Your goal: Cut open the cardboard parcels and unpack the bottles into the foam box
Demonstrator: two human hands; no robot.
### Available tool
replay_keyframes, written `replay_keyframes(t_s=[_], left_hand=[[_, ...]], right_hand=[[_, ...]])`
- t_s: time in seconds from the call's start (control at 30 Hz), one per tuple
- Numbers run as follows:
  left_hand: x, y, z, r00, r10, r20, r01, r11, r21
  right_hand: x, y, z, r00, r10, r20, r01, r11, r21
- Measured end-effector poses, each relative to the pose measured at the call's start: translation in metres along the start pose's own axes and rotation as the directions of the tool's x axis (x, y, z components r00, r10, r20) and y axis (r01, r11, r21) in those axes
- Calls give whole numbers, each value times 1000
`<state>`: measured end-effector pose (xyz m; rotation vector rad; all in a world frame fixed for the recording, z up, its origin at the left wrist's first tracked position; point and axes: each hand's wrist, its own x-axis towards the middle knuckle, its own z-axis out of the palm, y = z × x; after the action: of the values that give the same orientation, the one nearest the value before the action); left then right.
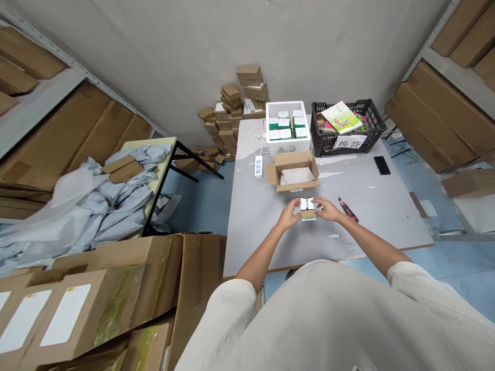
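Both my hands are at a small box with a white and brown top and a green edge, over the grey table. My left hand grips its left side, and my right hand has its fingers closed on the right side. Just beyond, an open cardboard box holds white wrapping. To the right of my right hand lies a red and black utility knife.
Behind stand a white bin of small green and white boxes and a black crate of books. A power strip lies left, a phone right. Large cartons stand left of the table.
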<state>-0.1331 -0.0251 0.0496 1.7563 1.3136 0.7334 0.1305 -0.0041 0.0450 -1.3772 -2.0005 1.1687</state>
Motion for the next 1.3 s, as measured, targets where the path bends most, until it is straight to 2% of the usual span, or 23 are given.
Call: replay_keyframes(t_s=[0.23, 0.4, 0.6, 1.03, 1.3], left_hand=[[7, 5, 7, 998, -53, -33, 50, 996, -80], [16, -1, 13, 998, -9, -66, 10, 1000, 7], [25, -4, 17, 996, -73, -49, 77, 993, 90], [32, -3, 21, 994, -108, 29, 102, 982, 158], [28, -11, 27, 985, -158, 65, 143, 970, 197]], right_hand=[[4, -4, 4, 997, 56, -45, -54, 997, 51], [6, -11, 1, 993, 92, -68, -91, 996, 13], [9, -15, 2, 996, 81, -47, -86, 990, -111], [13, -26, 6, 991, 131, -39, -136, 929, -343], [8, -25, 11, 997, 76, -5, -69, 876, -477]])
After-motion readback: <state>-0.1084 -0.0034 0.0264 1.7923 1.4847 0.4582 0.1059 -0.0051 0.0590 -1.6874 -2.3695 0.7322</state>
